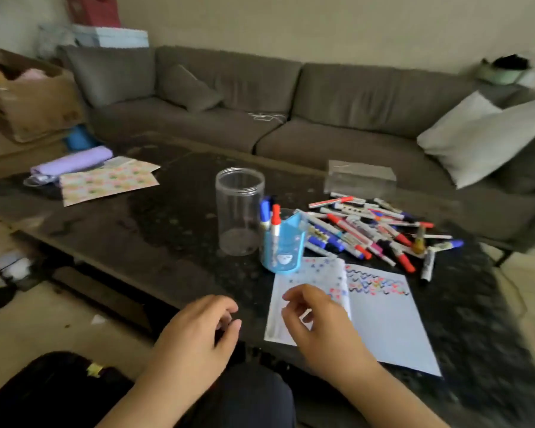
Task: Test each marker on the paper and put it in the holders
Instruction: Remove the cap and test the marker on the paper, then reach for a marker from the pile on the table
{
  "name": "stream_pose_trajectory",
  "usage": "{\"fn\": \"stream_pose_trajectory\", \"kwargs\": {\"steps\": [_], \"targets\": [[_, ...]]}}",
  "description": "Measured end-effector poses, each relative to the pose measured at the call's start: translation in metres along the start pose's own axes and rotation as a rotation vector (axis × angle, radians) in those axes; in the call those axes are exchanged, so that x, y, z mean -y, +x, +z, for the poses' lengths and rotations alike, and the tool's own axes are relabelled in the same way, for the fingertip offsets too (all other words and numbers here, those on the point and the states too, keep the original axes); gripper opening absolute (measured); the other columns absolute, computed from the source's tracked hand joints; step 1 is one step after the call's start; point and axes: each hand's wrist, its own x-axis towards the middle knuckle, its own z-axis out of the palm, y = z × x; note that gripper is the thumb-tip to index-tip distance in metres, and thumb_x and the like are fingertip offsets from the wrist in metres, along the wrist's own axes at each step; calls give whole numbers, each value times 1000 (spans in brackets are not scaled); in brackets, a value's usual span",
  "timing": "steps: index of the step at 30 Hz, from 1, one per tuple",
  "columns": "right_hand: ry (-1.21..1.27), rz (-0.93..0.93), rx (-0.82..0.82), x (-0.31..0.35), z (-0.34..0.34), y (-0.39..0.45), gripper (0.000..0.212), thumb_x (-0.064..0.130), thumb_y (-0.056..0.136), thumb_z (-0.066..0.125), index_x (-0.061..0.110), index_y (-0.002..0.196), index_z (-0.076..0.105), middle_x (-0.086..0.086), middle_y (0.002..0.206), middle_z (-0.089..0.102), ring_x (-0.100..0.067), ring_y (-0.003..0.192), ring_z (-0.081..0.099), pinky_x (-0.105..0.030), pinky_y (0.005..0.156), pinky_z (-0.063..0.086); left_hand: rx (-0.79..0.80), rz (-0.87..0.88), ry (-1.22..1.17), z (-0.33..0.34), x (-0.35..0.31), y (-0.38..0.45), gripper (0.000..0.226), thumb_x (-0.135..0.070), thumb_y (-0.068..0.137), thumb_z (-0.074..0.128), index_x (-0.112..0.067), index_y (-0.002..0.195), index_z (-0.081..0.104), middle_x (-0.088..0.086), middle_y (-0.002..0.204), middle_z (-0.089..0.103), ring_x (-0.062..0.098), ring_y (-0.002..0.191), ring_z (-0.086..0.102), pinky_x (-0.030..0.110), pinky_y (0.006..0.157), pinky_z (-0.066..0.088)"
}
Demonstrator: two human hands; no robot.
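Lying beneath right hand (317, 322) fingers: paper (380, 319).

Patterned paper sheets (108, 180) and a rolled lilac cloth (71, 162) near the far left corner of the dark table (155, 223). Beyond the far edge, a grey sofa (260, 118) bearing pale cushions (485, 134). Left of that, an open cardboard box (34, 103).

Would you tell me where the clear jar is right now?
In the head view, the clear jar stands upright mid-table, just left of the blue holder.
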Motion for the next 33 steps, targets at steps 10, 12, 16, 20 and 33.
{"fn": "stream_pose_trajectory", "kwargs": {"steps": [10,12,16,20,33], "targets": [[-62,286,-242,-97,-86,-27,13,20,90,58,32,96,57,11,91,61,0,85,55,-10,73,43,164,269,-15,85,-93,72,21,-38,93,48,-34,113,52,-21,102,52,-2,90,48,8,79,38],[-88,326,-272,-111,-98,-29,13,21,91,57,33,94,56,13,92,61,0,84,56,-9,71,43,188,284,-16,100,-103,80,23,-36,94,46,-33,117,50,-19,108,53,-2,91,47,8,80,37],[-123,440,-308,-146,-112,-26,8,23,92,56,30,96,56,10,91,61,0,80,56,-4,62,40,194,280,-47,136,-110,95,24,-35,95,45,-30,119,50,-16,116,54,-1,99,48,7,80,32],[-164,534,-342,-179,-118,-12,10,23,91,57,25,101,58,5,94,59,-3,80,53,-6,60,37,197,320,-45,180,-109,110,28,-29,94,48,-24,121,55,-10,118,56,6,109,50,14,90,33],[-299,850,-459,-243,-134,87,40,41,95,45,5,96,63,-12,97,64,-24,76,56,-28,56,36,122,331,-67,222,-94,116,13,-21,82,58,-22,92,67,-11,90,63,5,86,53,20,87,33]]}}
